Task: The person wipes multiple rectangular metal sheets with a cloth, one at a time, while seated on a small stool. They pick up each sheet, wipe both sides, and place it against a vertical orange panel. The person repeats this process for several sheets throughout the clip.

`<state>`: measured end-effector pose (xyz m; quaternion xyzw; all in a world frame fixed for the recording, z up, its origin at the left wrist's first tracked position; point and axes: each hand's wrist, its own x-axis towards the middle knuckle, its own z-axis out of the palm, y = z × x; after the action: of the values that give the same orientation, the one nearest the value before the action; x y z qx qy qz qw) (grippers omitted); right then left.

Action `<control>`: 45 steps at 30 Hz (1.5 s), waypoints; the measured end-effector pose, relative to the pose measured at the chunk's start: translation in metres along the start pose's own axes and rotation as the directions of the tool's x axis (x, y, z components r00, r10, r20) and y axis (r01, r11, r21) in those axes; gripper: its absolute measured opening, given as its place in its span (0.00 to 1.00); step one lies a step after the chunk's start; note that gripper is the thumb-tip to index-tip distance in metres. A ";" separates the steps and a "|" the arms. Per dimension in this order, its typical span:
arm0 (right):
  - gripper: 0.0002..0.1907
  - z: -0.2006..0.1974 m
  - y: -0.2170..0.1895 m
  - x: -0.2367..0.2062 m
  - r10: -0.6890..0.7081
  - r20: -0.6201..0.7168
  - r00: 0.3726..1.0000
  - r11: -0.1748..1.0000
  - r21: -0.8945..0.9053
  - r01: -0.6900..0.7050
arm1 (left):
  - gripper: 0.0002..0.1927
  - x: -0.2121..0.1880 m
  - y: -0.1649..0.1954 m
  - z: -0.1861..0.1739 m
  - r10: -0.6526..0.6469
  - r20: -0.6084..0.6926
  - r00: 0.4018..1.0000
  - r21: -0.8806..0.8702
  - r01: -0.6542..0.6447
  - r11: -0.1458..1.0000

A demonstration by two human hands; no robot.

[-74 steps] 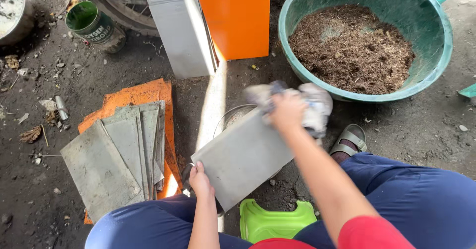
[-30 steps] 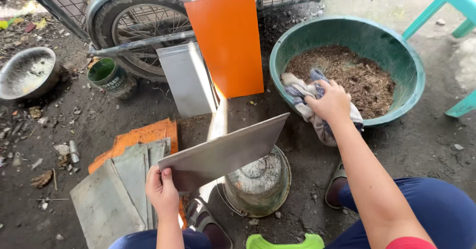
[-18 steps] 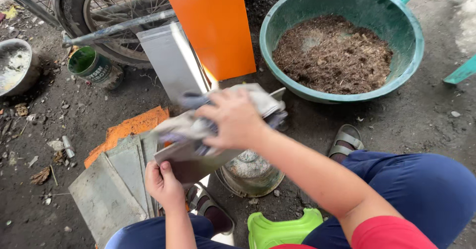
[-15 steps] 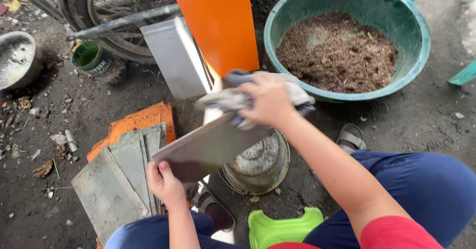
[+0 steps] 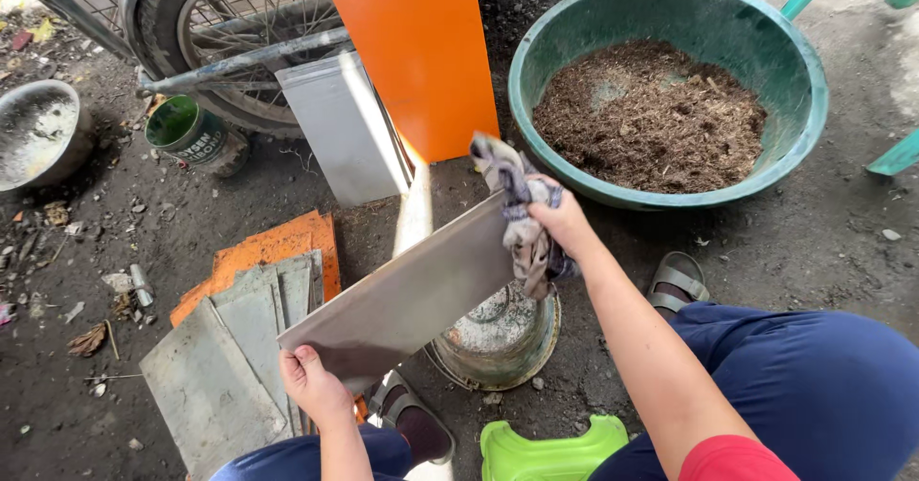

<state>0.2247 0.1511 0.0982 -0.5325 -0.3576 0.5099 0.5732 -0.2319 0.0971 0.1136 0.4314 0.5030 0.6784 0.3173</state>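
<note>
Head view is showing a grey rectangular panel [image 5: 407, 294] held slanted above the ground, its low end near the person's knees and its high end rising toward the orange board. The left hand [image 5: 316, 385] is gripping the lower corner of that panel, fingers curled over its edge. The right hand [image 5: 560, 223] is closing on a crumpled, patterned rag [image 5: 522, 218] and pressing it against the panel's upper end. Directly below the panel, a dented metal bowl [image 5: 498, 342] is sitting on the dirt ground [image 5: 239, 194], partly hidden by the panel. Just left of it, a stack of grey sheets [image 5: 225, 357] is lying flat on top of an orange sheet [image 5: 273, 246]. Beyond the panel, an upright orange board [image 5: 421, 50] is leaning beside a grey metal panel [image 5: 345, 127], both propped in front of a spoked wheel [image 5: 225, 31]. A large green basin [image 5: 670, 89] holding brown fibrous material is resting to the right, near the right hand. A small green can [image 5: 191, 136] is standing by the wheel, and a grey bowl [image 5: 43, 132] is lying at the far left. A bright green stool [image 5: 550, 447] is showing between the person's legs.
</note>
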 end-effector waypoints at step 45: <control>0.22 0.124 -0.272 -0.114 -0.484 0.607 0.630 -0.284 -0.790 0.544 | 0.37 0.007 0.234 0.189 0.343 0.775 0.530 0.474 -0.848 0.238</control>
<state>0.1362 0.0950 0.4004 -0.5411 -0.8001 -0.1715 0.1941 -0.0632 0.1119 0.3620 0.8528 0.4296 0.2777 -0.1051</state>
